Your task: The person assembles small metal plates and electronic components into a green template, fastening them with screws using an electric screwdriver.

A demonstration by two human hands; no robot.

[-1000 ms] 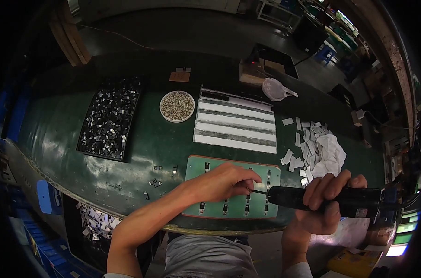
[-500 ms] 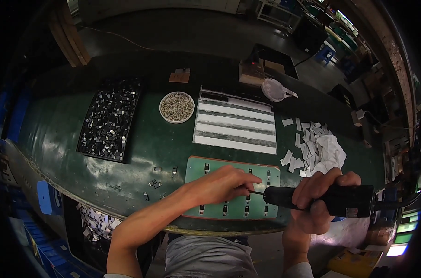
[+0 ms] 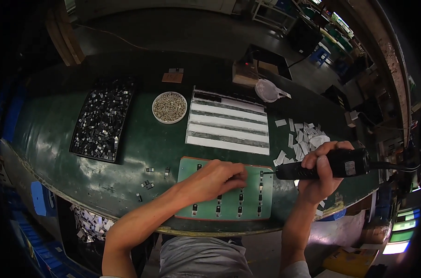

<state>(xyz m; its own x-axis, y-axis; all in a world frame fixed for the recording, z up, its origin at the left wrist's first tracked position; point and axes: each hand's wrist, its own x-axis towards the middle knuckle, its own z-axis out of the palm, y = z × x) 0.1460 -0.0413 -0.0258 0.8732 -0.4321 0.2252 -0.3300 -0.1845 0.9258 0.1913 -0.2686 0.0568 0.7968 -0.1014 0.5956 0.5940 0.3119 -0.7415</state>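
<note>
My right hand [image 3: 321, 173] is wrapped round a black electric screwdriver [image 3: 291, 171] held level, its thin bit pointing left. The bit's tip is beside a small black three-legged transistor [image 3: 261, 174] at the upper right of the green board [image 3: 188, 178]. Rows of several such transistors stand on this board. Over its middle, my left hand [image 3: 217, 178] has its fingers curled in and covers part of the rows. Whatever is between its fingertips, if anything, is hidden.
Left of the board are loose transistors [image 3: 148, 185] and a black tray [image 3: 120, 139] full of them. Beyond it stand a round dish of small screws [image 3: 169, 107] and a white-striped sheet [image 3: 229, 126]. White pieces [image 3: 301, 139] are heaped at right; a white scoop [image 3: 267, 90] lies farther back.
The screwdriver has moved up and away from my left hand to the board's upper right corner. My left hand has drawn slightly left and up. The whole view has shifted a little.
</note>
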